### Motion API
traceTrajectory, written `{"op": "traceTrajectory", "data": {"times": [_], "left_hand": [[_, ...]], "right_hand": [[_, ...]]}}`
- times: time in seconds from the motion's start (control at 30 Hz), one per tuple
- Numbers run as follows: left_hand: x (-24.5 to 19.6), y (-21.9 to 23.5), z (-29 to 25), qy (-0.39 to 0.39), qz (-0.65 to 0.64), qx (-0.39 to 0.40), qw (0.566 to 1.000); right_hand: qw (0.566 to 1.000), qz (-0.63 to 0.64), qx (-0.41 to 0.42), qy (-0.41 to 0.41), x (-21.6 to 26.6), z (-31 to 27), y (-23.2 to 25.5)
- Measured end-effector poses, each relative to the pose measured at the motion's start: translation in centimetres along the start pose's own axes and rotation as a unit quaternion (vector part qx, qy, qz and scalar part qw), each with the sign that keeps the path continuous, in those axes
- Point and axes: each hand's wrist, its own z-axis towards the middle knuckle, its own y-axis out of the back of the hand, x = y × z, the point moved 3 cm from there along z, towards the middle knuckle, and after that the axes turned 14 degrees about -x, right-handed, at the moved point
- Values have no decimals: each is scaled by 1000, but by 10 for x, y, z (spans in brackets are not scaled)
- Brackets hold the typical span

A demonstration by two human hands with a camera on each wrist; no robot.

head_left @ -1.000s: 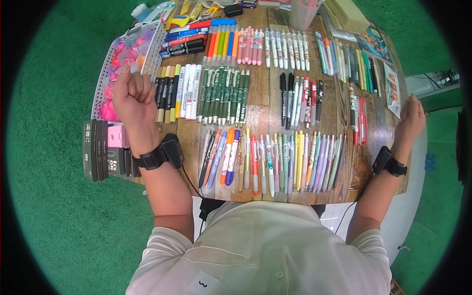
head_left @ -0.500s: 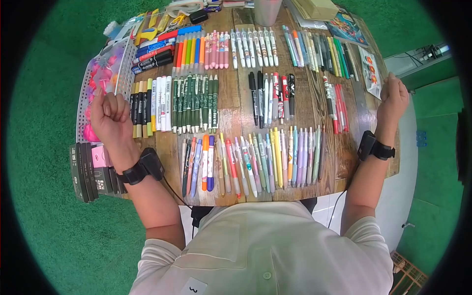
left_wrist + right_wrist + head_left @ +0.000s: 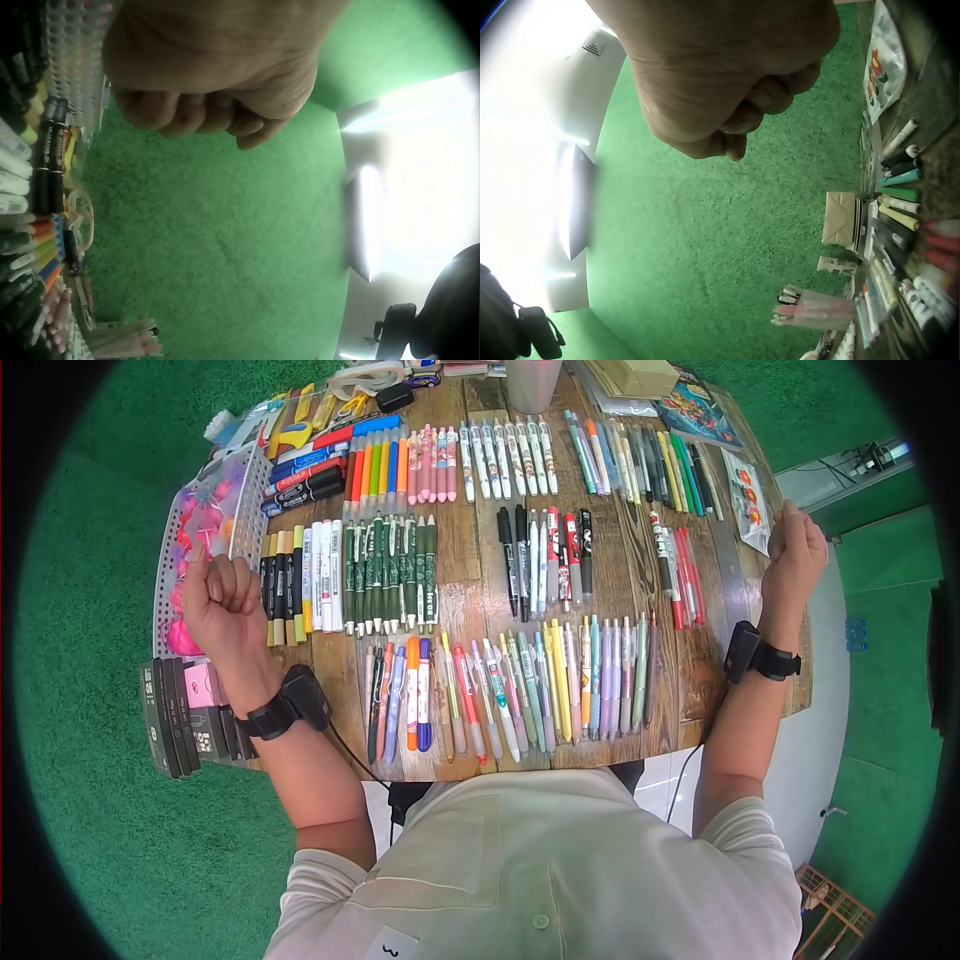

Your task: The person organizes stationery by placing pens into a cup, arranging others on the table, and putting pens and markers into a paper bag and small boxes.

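Note:
My left hand [image 3: 224,600] is raised over the left end of the table, palm up, its fingers curled in with nothing held. It overlaps a white perforated basket [image 3: 247,510] of pink and purple trinkets in the head view. Beside it lie black-and-tan markers [image 3: 279,585], white markers [image 3: 326,575] and dark green pens [image 3: 390,575]. Past the table's right edge, my right hand [image 3: 795,560] is held up with curled fingers and nothing in it, near a clear packet with red designs [image 3: 746,500]. Both wrist views show these hands [image 3: 214,67] [image 3: 735,82] as fists.
Several pastel pens [image 3: 555,680] line the front edge of the wooden table [image 3: 465,600]. Black and red pens [image 3: 570,560] lie mid-table, and red pens [image 3: 688,580] farther right. A cup [image 3: 533,385] and brown paper stack [image 3: 645,377] stand at the back; dark boxes [image 3: 170,715] sit front left.
The head view has shifted, so the table and its rows of pens appear farther left and slightly lower. Both hands keep their curled, empty pose.

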Motion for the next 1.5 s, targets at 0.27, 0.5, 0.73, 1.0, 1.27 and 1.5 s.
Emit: {"op": "traceTrajectory", "data": {"times": [0.27, 0.5, 0.73, 1.0, 1.27, 1.5], "left_hand": [[0, -2, -3, -2, -13, -12, 1000], [0, -2, -2, -7, -2, -7, 1000], [0, -2, -1, -6, 0, -7, 1000], [1, -2, -2, -2, 2, 5, 1000], [3, 1, 1, 0, -5, 12, 1000], [2, 0, 0, -3, -4, 0, 1000]], "right_hand": [[1000, 2, -7, 11, -1, 0, 0], [1000, -4, -9, 4, 3, -3, -2], [1000, 5, 0, -1, -3, 1, 3], [1000, 6, -1, -4, -2, 0, 2], [1000, 17, 10, -6, 1, -1, 1], [1000, 16, 8, -6, 1, 0, 1]]}}
